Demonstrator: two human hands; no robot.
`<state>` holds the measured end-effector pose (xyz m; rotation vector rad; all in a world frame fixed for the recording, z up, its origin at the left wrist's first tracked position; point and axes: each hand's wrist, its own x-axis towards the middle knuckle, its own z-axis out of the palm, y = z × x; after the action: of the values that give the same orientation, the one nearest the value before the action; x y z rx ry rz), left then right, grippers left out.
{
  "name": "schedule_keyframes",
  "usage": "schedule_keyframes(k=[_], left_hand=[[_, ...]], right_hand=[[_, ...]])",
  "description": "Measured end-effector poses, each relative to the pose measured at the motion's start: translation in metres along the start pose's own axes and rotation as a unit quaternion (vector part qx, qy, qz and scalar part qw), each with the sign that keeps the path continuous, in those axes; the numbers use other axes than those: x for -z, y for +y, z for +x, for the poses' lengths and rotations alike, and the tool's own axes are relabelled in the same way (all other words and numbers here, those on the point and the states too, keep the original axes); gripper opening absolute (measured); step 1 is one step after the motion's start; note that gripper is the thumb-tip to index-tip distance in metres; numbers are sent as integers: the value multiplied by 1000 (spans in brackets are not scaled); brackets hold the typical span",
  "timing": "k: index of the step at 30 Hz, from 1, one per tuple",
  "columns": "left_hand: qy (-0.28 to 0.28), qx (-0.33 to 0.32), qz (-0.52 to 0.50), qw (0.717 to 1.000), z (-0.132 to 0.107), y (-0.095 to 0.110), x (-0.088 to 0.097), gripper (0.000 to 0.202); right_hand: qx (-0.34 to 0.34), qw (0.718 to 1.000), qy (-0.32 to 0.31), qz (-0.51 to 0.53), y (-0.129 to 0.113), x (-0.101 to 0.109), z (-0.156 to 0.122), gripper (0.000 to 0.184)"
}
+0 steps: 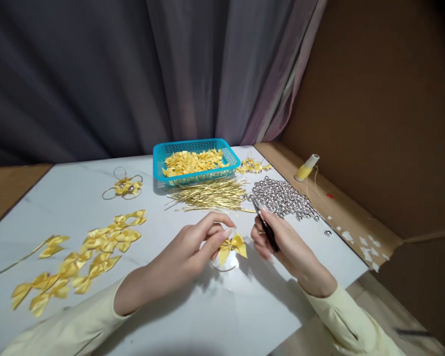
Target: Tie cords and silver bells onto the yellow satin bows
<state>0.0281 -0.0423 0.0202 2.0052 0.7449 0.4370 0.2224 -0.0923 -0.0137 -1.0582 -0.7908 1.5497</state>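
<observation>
My left hand [203, 242] pinches a yellow satin bow [233, 248] between thumb and fingertips, a little above the white tabletop. A thin wire loop [226, 269] hangs below the bow. Wrapped in my right hand [282, 242] are dark-handled tweezers [267, 230], their tips pointing up and left at the near left edge of a pile of small silver rings or beads [282, 197]. One silver piece lies right at the tips; whether they grip it I cannot tell. Just beyond my left hand lies a heap of gold wire stems [211, 194].
A blue basket [157, 165] of yellow bows stands at the back. Loose bows [100, 240] lie at left, one with a wire stem [17, 262]. Looped bow pieces sit at back left [127, 187] and back right [254, 165]. A thread spool [306, 168] stands near the cardboard wall [374, 123].
</observation>
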Motion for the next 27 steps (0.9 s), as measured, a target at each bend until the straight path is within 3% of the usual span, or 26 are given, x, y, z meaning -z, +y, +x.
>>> schedule_keyframes(k=[3,11,17,21,27], left_hand=[[-18,-7,9,1000,-1,1,0,17],[-35,-18,0,999,-1,3,3,15],[-59,26,-56,996,-2,7,8,15],[-90,59,-95,990,-2,6,10,19],[-109,64,-127,984,-2,6,12,20]], right_hand=[[-8,999,-11,41,13,-10,8,40],[-147,975,-121,112,23,-24,14,41],[-140,963,-193,122,9,-18,14,42],[-118,962,-234,73,2,-12,8,30],[-139,946,-291,35,-3,-3,7,22]])
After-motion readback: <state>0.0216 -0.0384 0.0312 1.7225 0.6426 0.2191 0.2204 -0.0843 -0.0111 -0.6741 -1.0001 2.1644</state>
